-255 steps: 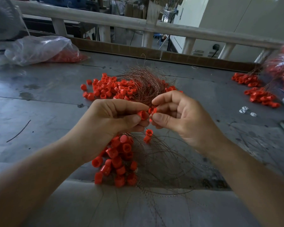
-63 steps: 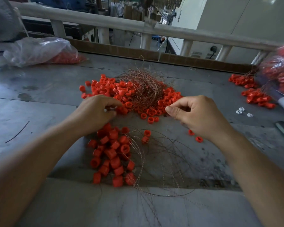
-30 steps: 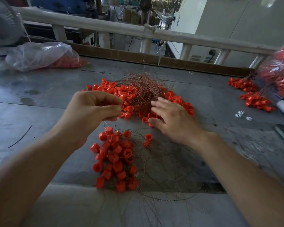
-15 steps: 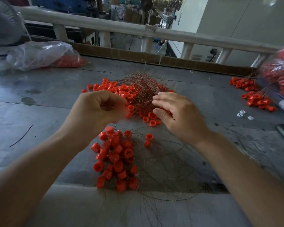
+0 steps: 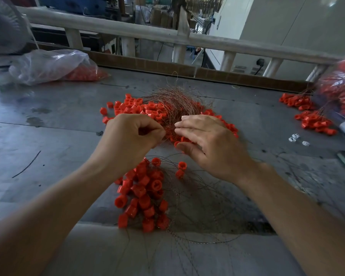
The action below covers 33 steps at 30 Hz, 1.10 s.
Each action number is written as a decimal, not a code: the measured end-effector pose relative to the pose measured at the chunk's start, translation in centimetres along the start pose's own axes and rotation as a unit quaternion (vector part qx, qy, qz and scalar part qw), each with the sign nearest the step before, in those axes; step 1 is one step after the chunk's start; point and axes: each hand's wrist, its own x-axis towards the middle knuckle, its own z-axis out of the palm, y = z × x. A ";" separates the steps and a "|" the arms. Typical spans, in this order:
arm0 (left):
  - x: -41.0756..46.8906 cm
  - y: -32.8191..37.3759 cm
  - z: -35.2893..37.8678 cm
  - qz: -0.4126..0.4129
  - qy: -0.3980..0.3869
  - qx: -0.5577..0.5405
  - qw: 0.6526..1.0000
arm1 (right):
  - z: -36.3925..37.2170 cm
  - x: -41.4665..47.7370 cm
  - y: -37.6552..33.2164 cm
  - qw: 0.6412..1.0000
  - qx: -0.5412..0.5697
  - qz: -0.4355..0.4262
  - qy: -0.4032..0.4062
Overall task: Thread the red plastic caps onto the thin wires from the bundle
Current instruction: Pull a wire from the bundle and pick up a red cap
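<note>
A tangled bundle of thin coppery wires (image 5: 173, 102) lies mid-table on a spread of loose red plastic caps (image 5: 135, 108). My left hand (image 5: 131, 138) hovers at the bundle's near left edge, its fingers curled and its thumb pinching what looks like a thin wire against the index finger. My right hand (image 5: 209, 144) reaches into the bundle's near edge with nearly straight fingers, the thumb beside a loose cap (image 5: 177, 143). Nearer me lies a heap of red caps on wires (image 5: 143, 192), with wire loops (image 5: 199, 208) spreading to its right.
A clear bag of red caps (image 5: 54, 66) lies at the back left. More caps on wires (image 5: 309, 118) and a bag (image 5: 341, 86) are at the right. Small white pieces (image 5: 296, 137) lie nearby. A stray wire (image 5: 26, 165) lies left. A railing (image 5: 147, 34) runs behind.
My right hand has straightened its fingers and pushed a little further into the wire bundle. My left hand has stayed curled beside it, shifting slightly toward the bundle.
</note>
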 end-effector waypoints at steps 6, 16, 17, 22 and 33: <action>0.3 -0.3 0.2 -0.007 0.009 -0.022 1.000 | -0.1 0.1 -0.3 1.000 0.004 -0.017 -0.007; 0.2 0.2 -0.2 -0.026 -0.003 -0.103 0.994 | 0.3 -0.1 0.2 0.996 0.015 0.028 -0.085; 0.2 0.4 -0.4 -0.036 -0.009 -0.151 0.988 | 0.3 -0.1 0.5 0.992 0.024 0.054 -0.107; -0.4 1.6 -1.6 -0.011 -0.073 -0.340 0.938 | 0.8 -0.3 1.8 0.978 0.048 0.137 -0.148; -0.9 1.9 -2.3 0.004 -0.080 -0.427 0.901 | -0.4 -0.5 1.8 0.976 0.135 0.165 0.040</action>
